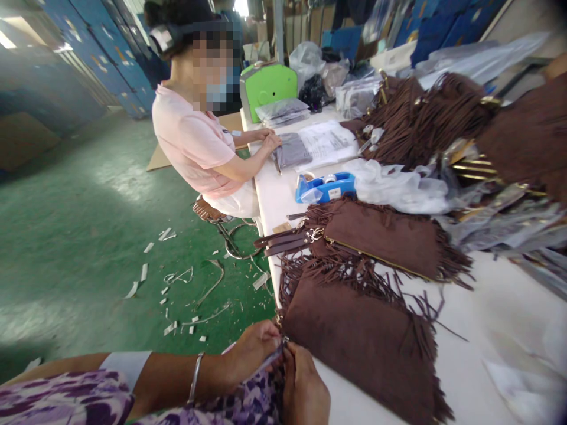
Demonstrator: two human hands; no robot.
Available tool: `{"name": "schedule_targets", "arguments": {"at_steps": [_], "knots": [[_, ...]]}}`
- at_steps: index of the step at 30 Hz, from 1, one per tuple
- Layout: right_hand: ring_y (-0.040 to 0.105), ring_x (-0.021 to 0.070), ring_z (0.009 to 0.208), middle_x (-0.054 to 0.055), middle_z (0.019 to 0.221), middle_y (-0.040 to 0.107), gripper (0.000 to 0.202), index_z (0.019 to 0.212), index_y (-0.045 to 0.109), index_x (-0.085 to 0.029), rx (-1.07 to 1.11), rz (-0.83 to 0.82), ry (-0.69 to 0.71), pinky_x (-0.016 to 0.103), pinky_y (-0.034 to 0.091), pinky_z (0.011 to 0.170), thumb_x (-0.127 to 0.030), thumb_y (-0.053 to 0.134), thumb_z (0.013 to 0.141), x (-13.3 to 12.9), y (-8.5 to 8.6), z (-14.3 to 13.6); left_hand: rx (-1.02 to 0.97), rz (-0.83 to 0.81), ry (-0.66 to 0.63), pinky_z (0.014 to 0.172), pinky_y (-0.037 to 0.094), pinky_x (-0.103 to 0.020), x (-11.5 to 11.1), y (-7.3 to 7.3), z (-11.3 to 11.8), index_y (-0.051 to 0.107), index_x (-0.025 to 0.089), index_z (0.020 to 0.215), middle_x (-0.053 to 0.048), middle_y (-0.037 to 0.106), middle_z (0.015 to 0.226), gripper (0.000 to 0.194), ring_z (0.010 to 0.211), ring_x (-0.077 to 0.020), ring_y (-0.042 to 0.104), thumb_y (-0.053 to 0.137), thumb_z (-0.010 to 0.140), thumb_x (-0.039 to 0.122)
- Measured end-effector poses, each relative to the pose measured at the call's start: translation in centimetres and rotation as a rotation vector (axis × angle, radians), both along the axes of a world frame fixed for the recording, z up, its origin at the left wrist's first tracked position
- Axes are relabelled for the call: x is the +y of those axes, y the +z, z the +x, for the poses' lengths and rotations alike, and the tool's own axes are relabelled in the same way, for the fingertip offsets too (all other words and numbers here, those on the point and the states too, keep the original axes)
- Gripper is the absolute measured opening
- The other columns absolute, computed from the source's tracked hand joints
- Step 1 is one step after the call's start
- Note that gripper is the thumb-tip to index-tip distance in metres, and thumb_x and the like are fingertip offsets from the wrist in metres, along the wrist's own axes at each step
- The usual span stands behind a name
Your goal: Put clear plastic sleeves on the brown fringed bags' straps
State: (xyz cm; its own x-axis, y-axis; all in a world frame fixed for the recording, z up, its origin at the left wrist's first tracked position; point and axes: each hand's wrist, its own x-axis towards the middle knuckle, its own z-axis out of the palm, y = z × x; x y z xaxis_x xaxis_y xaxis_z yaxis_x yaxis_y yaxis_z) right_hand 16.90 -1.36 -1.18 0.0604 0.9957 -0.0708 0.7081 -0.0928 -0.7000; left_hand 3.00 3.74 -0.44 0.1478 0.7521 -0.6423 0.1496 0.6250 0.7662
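Note:
At the table's near edge, my left hand [252, 354] pinches a narrow dark strap [271, 356] close to the corner of a brown fringed clutch bag [354, 336]. My right hand [308, 383] is beside it, its fingers closed on the same strap near small metal hardware [279, 320]. The fingers partly cover the strap's ends. The bag lies flat, with fringe along its edges. Just beyond it rests a second brown fringed clutch [383, 236], with a gold zip and dark wrist straps [287, 241].
A blue tape dispenser [325, 188] stands farther along the white table, beside crumpled clear plastic [398, 186]. More brown fringed bags [425, 112] are heaped at right. Across the corner, a seated co-worker [195, 136] handles a grey packet [292, 150] near a green case [270, 88]. Scraps litter the green floor.

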Motion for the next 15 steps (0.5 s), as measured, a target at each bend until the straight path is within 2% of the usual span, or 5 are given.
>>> {"name": "schedule_targets", "arguments": {"at_steps": [6,10,15], "knots": [[0.069,0.0148,0.068,0.004,0.093,0.071,0.033,0.108,0.062,-0.021,-0.135,0.118,0.109,0.021,0.047,0.055,-0.019,0.031,0.098,0.4,-0.7,0.5,-0.064,-0.153,0.078,0.053,0.044,-0.028,0.9,1.6,0.9,0.051,0.017,0.085,-0.002,0.065,0.063,0.042,0.056,-0.0174,0.059,0.068,0.067,0.052],[0.070,0.0142,0.070,0.004,0.091,0.070,0.030,0.108,0.060,-0.020,-0.142,0.163,0.168,0.020,0.047,0.057,-0.012,0.034,0.095,0.5,-1.4,0.9,-0.098,-0.186,0.068,0.052,0.042,-0.027,1.2,1.5,0.7,0.051,0.017,0.085,-0.003,0.066,0.060,0.046,0.052,-0.0167,0.058,0.071,0.064,0.053],[0.069,0.0137,0.065,0.001,0.086,0.067,0.029,0.108,0.055,-0.021,-0.185,0.213,0.227,0.020,0.047,0.054,-0.006,0.037,0.090,0.5,-2.0,1.2,-0.209,-0.166,0.017,0.054,0.043,-0.027,1.1,1.2,0.3,0.054,0.015,0.086,-0.004,0.066,0.065,0.048,0.054,-0.0151,0.057,0.071,0.067,0.056]]}}
